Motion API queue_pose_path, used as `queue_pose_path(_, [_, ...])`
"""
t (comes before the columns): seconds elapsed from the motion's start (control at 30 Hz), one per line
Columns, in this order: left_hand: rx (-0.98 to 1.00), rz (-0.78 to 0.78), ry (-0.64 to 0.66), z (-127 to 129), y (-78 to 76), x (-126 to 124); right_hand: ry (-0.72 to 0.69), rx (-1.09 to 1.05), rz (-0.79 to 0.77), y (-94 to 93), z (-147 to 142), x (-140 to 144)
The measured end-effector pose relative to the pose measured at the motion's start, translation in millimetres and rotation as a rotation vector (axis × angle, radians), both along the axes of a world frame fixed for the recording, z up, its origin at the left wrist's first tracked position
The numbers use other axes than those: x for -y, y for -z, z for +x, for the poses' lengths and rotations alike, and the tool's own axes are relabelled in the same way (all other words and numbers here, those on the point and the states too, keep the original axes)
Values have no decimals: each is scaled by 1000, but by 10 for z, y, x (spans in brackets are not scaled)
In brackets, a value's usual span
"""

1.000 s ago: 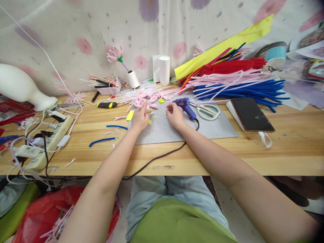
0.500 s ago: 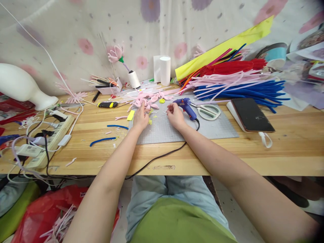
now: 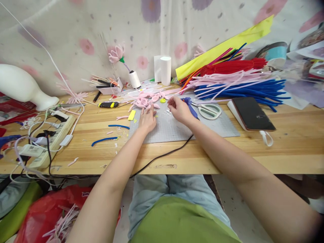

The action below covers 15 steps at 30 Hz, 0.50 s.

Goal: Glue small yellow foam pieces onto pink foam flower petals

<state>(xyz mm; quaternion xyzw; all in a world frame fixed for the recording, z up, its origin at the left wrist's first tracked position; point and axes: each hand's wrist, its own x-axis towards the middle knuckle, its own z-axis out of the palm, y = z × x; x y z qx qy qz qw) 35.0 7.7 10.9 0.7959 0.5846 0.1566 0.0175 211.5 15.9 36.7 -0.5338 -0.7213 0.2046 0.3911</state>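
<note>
As the right hand [image 3: 179, 108], any hold hidden in its curled fingers, is shifted toward the yellow disc [image 3: 162, 100], white scraps [image 3: 167, 112] are left exposed on the mat [image 3: 164, 131], while nothing is seen held by the loosely spread left hand [image 3: 147, 120] beside the pink petals [image 3: 143, 102].

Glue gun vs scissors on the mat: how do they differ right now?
Color: the glue gun is blue; the scissors have pale handles.
Shape: the glue gun's visible part is solid; the scissors have open finger loops.
Cover: the right hand hides part of the glue gun, while the scissors' loops show in full.
Shared: both lie on the gray mat.
</note>
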Motion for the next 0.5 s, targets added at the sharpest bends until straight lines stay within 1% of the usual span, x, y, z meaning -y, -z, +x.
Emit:
queue_pose_path(0.07, [69,4,-7,-1,17,-27,-141,200,-3,-142,137,24])
queue_pose_path(0.13, [167,17,-27,5,43,-71,-259,384,-57,-219,294,56])
queue_pose_path(0.23, [296,42,-61,16,78,-154,-331,524,-175,-232,565,113])
queue_pose_path(0.3, [338,53,-67,19,84,-197,-341,530,-266,-217,772,146])
queue_pose_path(0.37, [363,50,-71,17,67,-214,-337,489,-391,-212,991,169])
queue_pose_path(0.43, [410,53,-69,8,24,-209,-299,425,-504,-229,1196,181])
queue_pose_path(0.5, [510,88,-71,-14,-39,-195,-245,376,-556,-263,1358,183])
